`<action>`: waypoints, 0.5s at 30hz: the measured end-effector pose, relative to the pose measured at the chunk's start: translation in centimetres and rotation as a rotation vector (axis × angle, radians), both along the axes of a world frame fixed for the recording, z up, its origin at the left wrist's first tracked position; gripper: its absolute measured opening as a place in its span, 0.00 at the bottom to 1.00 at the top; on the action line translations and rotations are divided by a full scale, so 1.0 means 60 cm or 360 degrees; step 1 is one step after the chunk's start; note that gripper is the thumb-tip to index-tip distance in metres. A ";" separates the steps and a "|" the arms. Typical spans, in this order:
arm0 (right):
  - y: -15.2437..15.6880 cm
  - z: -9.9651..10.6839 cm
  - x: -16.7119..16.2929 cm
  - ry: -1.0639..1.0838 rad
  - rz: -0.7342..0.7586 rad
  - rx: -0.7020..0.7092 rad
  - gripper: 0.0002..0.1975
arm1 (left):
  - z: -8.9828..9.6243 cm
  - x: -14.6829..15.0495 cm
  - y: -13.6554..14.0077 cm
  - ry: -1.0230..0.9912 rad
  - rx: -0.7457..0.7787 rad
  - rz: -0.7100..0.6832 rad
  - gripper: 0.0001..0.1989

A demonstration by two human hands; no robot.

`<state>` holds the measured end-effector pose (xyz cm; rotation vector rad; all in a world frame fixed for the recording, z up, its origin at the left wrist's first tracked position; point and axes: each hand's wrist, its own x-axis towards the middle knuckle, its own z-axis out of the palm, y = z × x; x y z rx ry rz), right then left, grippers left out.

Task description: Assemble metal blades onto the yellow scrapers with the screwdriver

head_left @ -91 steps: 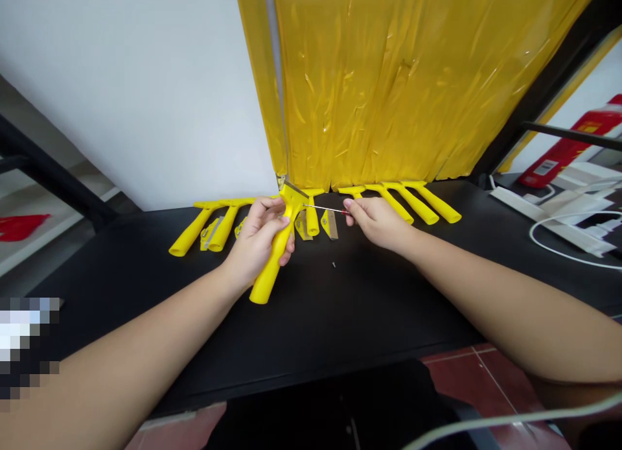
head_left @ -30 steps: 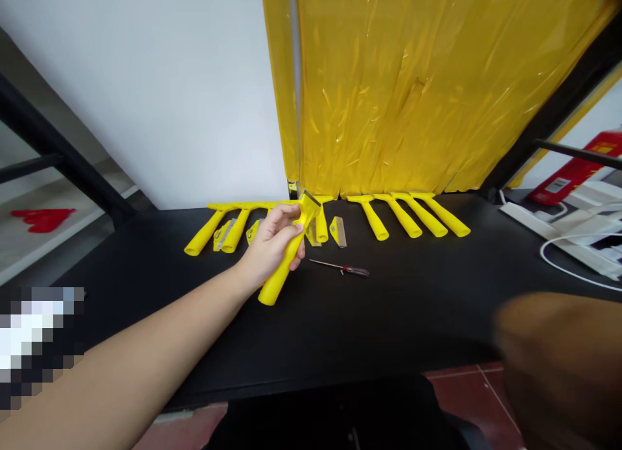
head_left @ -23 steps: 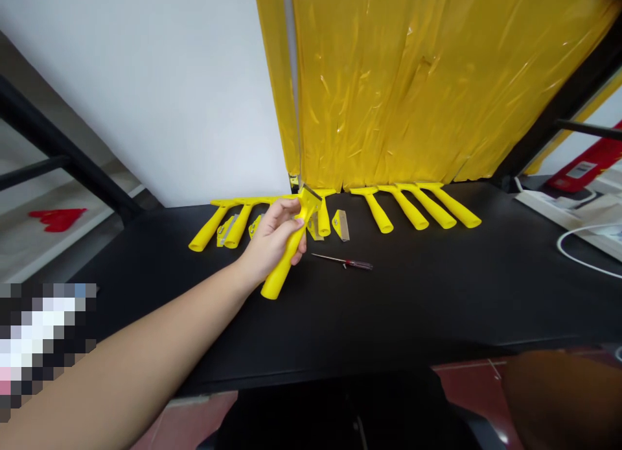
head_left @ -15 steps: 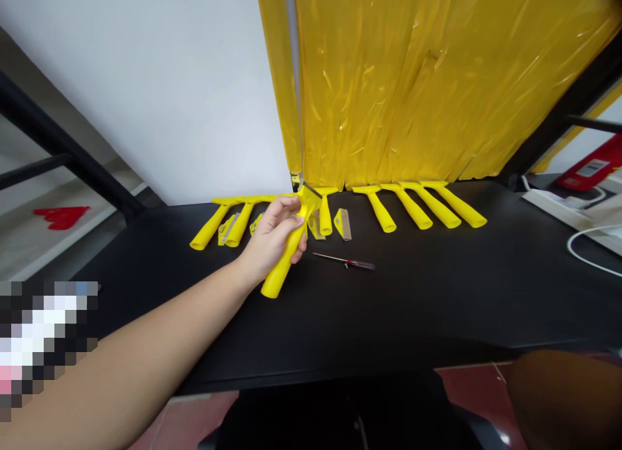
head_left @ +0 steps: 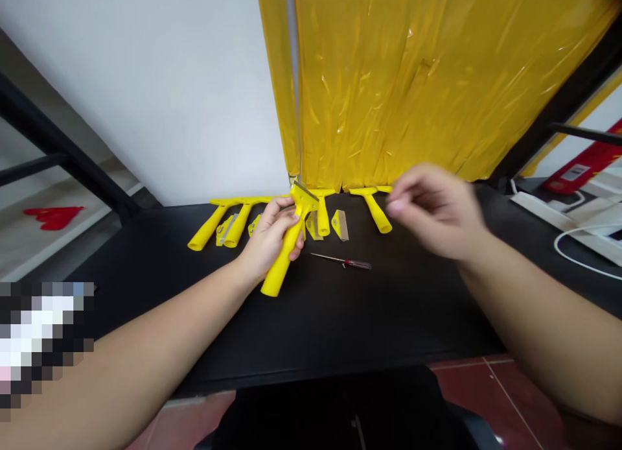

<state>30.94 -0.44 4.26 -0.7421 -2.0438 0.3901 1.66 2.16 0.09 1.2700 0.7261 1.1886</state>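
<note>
My left hand [head_left: 272,233] grips a yellow scraper [head_left: 282,262] by its handle. The scraper is tilted, with its wide head and metal edge at the top and the round handle end toward me. My right hand [head_left: 435,210], a little blurred, hovers over the right side of the table. Its fingers are curled and the thumb meets the index finger; whatever they may hold is too small to make out. Between the hands lies a screwdriver [head_left: 357,264] with a dark red handle. Beyond it rests a small yellow blade holder [head_left: 340,224] with a brownish strip.
Yellow scraper handles [head_left: 207,228] stand in a row along the back of the black table [head_left: 311,333], against a white panel [head_left: 194,80] and yellow plastic sheeting [head_left: 379,87]. A white cable [head_left: 564,242] hangs at the right. Black frame bars flank both sides.
My right hand has come in from the lower right and is now raised over the table, covering several handles at the right. My left hand keeps its grip on the scraper, nearly still.
</note>
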 end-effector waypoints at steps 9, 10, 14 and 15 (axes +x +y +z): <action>0.025 -0.076 -0.029 -0.1024 0.0130 -0.0470 0.06 | 0.005 0.004 -0.003 -0.0054 -0.0135 0.0036 0.19; 0.024 -0.077 -0.030 -0.1039 0.0106 -0.0490 0.04 | 0.004 0.004 -0.002 -0.0058 -0.0138 0.0036 0.19; 0.031 -0.077 -0.023 -0.1060 0.0023 -0.0574 0.01 | -0.002 0.004 0.002 -0.0081 -0.0130 0.0043 0.19; 0.033 -0.076 -0.020 -0.1061 -0.0003 -0.0576 0.02 | -0.003 0.004 0.003 -0.0083 -0.0128 0.0044 0.19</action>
